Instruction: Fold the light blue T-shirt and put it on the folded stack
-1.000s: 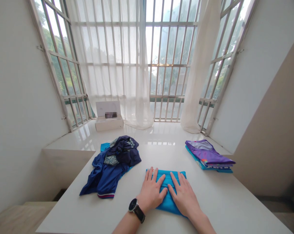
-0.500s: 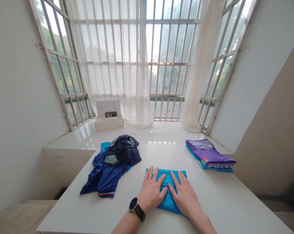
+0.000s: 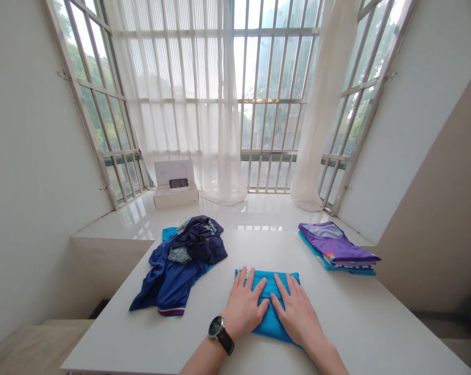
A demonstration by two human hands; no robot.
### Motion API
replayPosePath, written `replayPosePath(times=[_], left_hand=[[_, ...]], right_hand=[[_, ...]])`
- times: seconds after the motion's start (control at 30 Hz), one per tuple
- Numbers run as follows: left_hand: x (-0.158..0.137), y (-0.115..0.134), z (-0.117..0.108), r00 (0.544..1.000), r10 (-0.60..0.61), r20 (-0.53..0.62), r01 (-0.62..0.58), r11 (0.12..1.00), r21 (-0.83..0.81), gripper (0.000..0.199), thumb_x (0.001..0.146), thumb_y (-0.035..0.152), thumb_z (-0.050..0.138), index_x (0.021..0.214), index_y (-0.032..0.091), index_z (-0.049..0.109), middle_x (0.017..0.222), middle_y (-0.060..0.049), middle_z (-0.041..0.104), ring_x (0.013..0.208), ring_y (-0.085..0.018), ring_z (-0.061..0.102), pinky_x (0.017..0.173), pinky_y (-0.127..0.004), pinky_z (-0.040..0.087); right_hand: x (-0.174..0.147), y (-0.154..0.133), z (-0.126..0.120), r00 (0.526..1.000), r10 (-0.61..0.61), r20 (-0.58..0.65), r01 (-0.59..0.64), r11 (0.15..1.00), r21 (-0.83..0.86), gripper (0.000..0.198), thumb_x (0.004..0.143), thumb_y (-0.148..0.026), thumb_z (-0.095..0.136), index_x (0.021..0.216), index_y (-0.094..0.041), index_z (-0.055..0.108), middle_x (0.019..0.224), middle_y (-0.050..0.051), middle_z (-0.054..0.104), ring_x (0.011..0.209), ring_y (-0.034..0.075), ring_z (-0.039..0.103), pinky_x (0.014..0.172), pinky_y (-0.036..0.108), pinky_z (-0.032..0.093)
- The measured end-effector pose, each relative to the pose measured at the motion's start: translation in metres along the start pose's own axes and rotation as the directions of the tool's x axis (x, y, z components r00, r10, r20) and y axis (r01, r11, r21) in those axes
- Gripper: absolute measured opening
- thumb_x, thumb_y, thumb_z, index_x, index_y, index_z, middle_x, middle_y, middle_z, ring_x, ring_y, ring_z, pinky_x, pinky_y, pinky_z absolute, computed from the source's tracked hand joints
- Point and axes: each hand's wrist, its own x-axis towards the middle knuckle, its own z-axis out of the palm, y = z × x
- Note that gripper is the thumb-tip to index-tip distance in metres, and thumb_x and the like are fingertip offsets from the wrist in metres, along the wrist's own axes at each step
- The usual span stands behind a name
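A bright blue garment [image 3: 269, 330], folded into a compact rectangle, lies flat on the white table [image 3: 141, 346] in front of me. My left hand [image 3: 246, 302] rests on its left part with the fingers spread and a black watch on the wrist. Resting on its right part, my right hand [image 3: 295, 307] is also spread, palm down. The two thumbs nearly meet over the middle of the cloth. Much of the garment is hidden under both hands, so its kind cannot be made out.
Left of my hands sits a rumpled heap of dark blue clothes [image 3: 184, 265]. At the right lies a stack of folded clothes [image 3: 339, 247], purple on top. An opened white box [image 3: 176, 197] with a phone [image 3: 178, 183] stands by the curtained, barred window.
Both hands stay in place on the blue garment. Only a very slight shift of the whole view shows.
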Motion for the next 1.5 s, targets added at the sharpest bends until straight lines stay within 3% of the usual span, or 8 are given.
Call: replayPosePath(times=[0.43,0.6,0.83,1.03,1.2,1.33,1.43,1.5], left_hand=[[0.0,-0.002,0.003,1.0,0.015,-0.015,-0.015,1.0,0.001,0.061,0.099,0.061,0.03,0.15,0.03,0.039,0.163,-0.008,0.023,0.149,-0.038,0.014,0.12,-0.056,0.017],[0.001,-0.002,0.004,0.999,0.023,-0.024,-0.023,1.0,0.012,0.059,0.1,0.058,0.029,0.15,0.03,0.039,0.162,-0.009,0.025,0.149,-0.037,0.016,0.12,-0.055,0.017],[-0.002,-0.002,0.004,0.999,0.019,-0.044,-0.018,0.999,0.029,0.058,0.1,0.057,0.032,0.15,0.029,0.041,0.162,-0.01,0.026,0.148,-0.037,0.018,0.119,-0.056,0.021],[-0.008,0.004,0.003,0.999,0.011,-0.053,-0.009,0.999,0.042,0.055,0.1,0.053,0.036,0.149,0.028,0.041,0.161,-0.011,0.028,0.147,-0.039,0.022,0.117,-0.059,0.022],[-0.007,0.025,-0.007,0.998,0.048,-0.037,-0.046,0.998,0.051,0.053,0.101,0.043,0.036,0.143,0.014,0.05,0.156,-0.019,0.036,0.148,-0.039,0.019,0.118,-0.062,0.013],[-0.011,0.038,-0.006,0.982,0.186,0.008,-0.185,0.979,-0.085,0.074,0.096,0.06,0.038,0.152,0.012,0.034,0.16,-0.018,0.027,0.15,-0.035,0.014,0.121,-0.056,0.011],[-0.014,0.038,-0.001,0.976,0.213,0.048,-0.204,0.969,-0.142,0.104,0.082,0.079,0.047,0.156,0.011,0.021,0.162,-0.018,0.02,0.149,-0.038,0.011,0.121,-0.057,0.008],[-0.016,0.035,0.0,0.974,0.218,0.063,-0.207,0.967,-0.146,0.109,0.079,0.082,0.047,0.156,0.01,0.02,0.162,-0.018,0.018,0.15,-0.039,0.009,0.122,-0.056,0.005]], right_hand=[[0.0,-0.003,-0.008,1.0,-0.006,0.018,0.007,0.999,-0.033,0.063,0.095,-0.052,0.038,0.15,-0.021,0.041,0.158,0.014,0.035,0.146,0.032,0.029,0.118,0.046,0.025],[0.002,-0.012,-0.014,0.991,-0.129,0.035,0.131,0.991,-0.036,0.059,0.097,-0.047,0.035,0.148,-0.019,0.043,0.159,0.013,0.032,0.149,0.029,0.023,0.12,0.045,0.019],[-0.001,0.001,-0.008,0.997,0.023,0.076,-0.024,1.0,0.01,0.071,0.095,-0.057,0.036,0.153,-0.016,0.032,0.161,0.016,0.026,0.148,0.032,0.024,0.119,0.046,0.022],[-0.005,0.011,-0.003,0.994,-0.047,0.098,0.042,0.998,0.054,0.067,0.097,-0.051,0.033,0.152,-0.014,0.033,0.161,0.015,0.024,0.148,0.03,0.023,0.119,0.046,0.023],[-0.005,0.016,0.01,0.997,-0.075,0.033,0.073,0.995,0.074,0.065,0.096,-0.051,0.036,0.151,-0.015,0.038,0.16,0.014,0.029,0.147,0.031,0.026,0.119,0.049,0.025],[-0.002,0.023,0.018,0.989,-0.145,0.024,0.143,0.987,0.07,0.06,0.096,-0.043,0.037,0.149,-0.015,0.042,0.158,0.012,0.033,0.147,0.032,0.025,0.118,0.052,0.027],[-0.001,0.026,0.019,0.982,-0.186,0.019,0.184,0.98,0.071,0.057,0.096,-0.04,0.037,0.147,-0.016,0.045,0.158,0.012,0.033,0.148,0.032,0.024,0.118,0.052,0.027],[-0.001,0.028,0.018,0.986,-0.166,0.007,0.165,0.982,0.089,0.058,0.097,-0.04,0.036,0.148,-0.014,0.043,0.158,0.014,0.031,0.147,0.032,0.026,0.118,0.052,0.028]])
